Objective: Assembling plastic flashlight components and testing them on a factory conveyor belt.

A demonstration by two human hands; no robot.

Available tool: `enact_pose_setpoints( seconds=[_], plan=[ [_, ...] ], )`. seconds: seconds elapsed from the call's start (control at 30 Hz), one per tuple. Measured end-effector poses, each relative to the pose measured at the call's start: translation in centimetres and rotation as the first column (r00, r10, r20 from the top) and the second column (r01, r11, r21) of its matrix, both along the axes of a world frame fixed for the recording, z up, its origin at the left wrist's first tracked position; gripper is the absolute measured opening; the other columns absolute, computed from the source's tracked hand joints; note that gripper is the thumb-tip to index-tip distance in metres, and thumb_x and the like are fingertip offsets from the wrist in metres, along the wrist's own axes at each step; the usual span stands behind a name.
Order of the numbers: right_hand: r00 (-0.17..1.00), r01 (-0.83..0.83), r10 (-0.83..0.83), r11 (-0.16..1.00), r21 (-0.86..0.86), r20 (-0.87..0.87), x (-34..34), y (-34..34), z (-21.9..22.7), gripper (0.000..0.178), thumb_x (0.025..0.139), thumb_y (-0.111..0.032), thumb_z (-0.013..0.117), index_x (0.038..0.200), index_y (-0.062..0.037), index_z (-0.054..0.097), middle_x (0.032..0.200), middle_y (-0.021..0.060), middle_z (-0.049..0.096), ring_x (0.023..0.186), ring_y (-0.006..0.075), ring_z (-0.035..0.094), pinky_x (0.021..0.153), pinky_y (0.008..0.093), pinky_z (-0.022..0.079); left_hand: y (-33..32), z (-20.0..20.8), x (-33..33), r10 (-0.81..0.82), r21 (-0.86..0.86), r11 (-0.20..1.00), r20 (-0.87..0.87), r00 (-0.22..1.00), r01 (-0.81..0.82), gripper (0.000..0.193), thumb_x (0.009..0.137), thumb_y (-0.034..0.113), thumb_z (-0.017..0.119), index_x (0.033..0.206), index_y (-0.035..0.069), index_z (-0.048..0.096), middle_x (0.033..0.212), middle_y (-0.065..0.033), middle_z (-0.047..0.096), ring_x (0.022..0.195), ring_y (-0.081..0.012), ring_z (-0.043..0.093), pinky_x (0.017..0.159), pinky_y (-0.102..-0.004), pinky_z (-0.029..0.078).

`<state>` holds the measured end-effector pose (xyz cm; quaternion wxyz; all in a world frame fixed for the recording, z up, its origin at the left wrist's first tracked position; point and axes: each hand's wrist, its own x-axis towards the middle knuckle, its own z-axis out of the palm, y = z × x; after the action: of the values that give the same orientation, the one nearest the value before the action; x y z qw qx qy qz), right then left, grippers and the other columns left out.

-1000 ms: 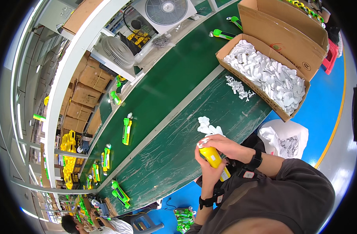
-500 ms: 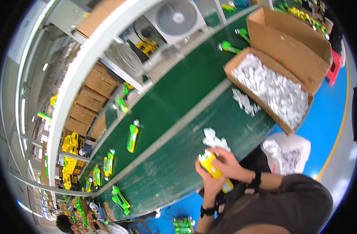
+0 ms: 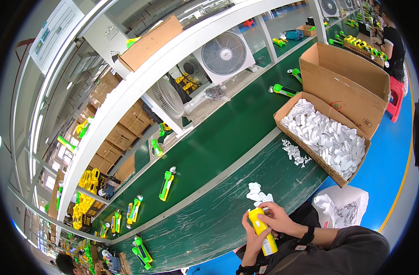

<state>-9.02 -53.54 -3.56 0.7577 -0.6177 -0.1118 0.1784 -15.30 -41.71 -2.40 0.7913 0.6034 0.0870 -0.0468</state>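
— What has changed near the person's lap?

— The yellow plastic torch body (image 3: 261, 230) has dropped closer to the body; the left hand (image 3: 251, 238) keeps its grip closed around it, while the right hand (image 3: 277, 219) pinches its top.

— And beyond the torch?

— White plastic pieces (image 3: 259, 194) on the green counter (image 3: 209, 220), then the open cardboard box (image 3: 351, 87).

cardboard box (image 3: 356, 87) of white parts | green conveyor belt (image 3: 228, 137) | fan (image 3: 225, 52)

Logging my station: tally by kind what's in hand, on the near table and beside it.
Yellow tool, in left hand and right hand: 1
Open cardboard box: 1
Piles of white parts: 2
White bag: 1
Total: 5
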Motion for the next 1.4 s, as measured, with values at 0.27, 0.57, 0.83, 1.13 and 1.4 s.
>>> enact_pose_setpoints(
  seconds=[0.27, 0.57, 0.83, 1.13, 1.4],
  plan=[
    [0.942, 0.229, -0.157, 0.947, -0.226, 0.296, -0.9, -0.7, 1.4, 0.033, 0.082, -0.017, 0.068, 0.109, -0.0008, 0.058, 0.105, 0.0135, 0.051, 0.090, 0.0232, 0.058, 0.074, 0.0310, 0.050, 0.2, 0.1, 0.2, -0.087, -0.194, 0.979, -0.114, 0.990, 0.064, 0.089, 0.073, -0.005, 0.057, 0.140, 0.026, 0.008, 0.105, -0.0232, 0.052, 0.063, -0.0291, 0.063, 0.055, -0.0394, 0.057],
    [0.877, 0.328, -0.208, 0.917, -0.225, 0.432, -1.7, -0.7, 0.7, 0.033, 0.078, -0.016, 0.070, 0.105, -0.0015, 0.059, 0.105, 0.0139, 0.049, 0.094, 0.0245, 0.054, 0.076, 0.0312, 0.048, 0.6, -1.0, -0.5, -0.147, -0.325, 0.938, -0.070, 0.987, 0.116, 0.092, 0.070, -0.008, 0.057, 0.140, 0.026, 0.008, 0.110, -0.0228, 0.050, 0.066, -0.0301, 0.064, 0.056, -0.0376, 0.057],
    [0.841, 0.382, -0.249, 0.902, -0.201, 0.481, -1.9, -0.9, 1.2, 0.032, 0.076, -0.013, 0.072, 0.103, -0.0022, 0.060, 0.101, 0.0127, 0.050, 0.088, 0.0224, 0.055, 0.073, 0.0299, 0.048, 0.3, -0.5, -0.6, -0.165, -0.369, 0.917, -0.005, 0.986, 0.152, 0.093, 0.069, -0.004, 0.061, 0.139, 0.025, 0.008, 0.109, -0.0220, 0.051, 0.066, -0.0305, 0.064, 0.056, -0.0372, 0.057],
    [0.824, 0.397, -0.266, 0.901, -0.174, 0.500, -1.7, -0.7, 1.1, 0.030, 0.076, -0.012, 0.072, 0.102, -0.0030, 0.061, 0.100, 0.0116, 0.051, 0.087, 0.0206, 0.055, 0.072, 0.0295, 0.048, -0.1, 0.1, 0.0, -0.145, -0.327, 0.936, -0.013, 0.989, 0.133, 0.095, 0.064, 0.002, 0.062, 0.139, 0.026, 0.010, 0.107, -0.0207, 0.050, 0.063, -0.0307, 0.063, 0.051, -0.0366, 0.056],
    [0.872, 0.341, -0.251, 0.928, -0.152, 0.421, -1.2, -0.7, 1.3, 0.031, 0.077, -0.013, 0.071, 0.104, -0.0019, 0.060, 0.100, 0.0111, 0.051, 0.088, 0.0211, 0.055, 0.072, 0.0292, 0.048, 0.2, -0.2, 0.3, -0.146, -0.316, 0.937, 0.025, 0.989, 0.146, 0.090, 0.071, -0.004, 0.058, 0.139, 0.026, 0.007, 0.106, -0.0218, 0.052, 0.065, -0.0288, 0.064, 0.057, -0.0378, 0.057]
  ],
)
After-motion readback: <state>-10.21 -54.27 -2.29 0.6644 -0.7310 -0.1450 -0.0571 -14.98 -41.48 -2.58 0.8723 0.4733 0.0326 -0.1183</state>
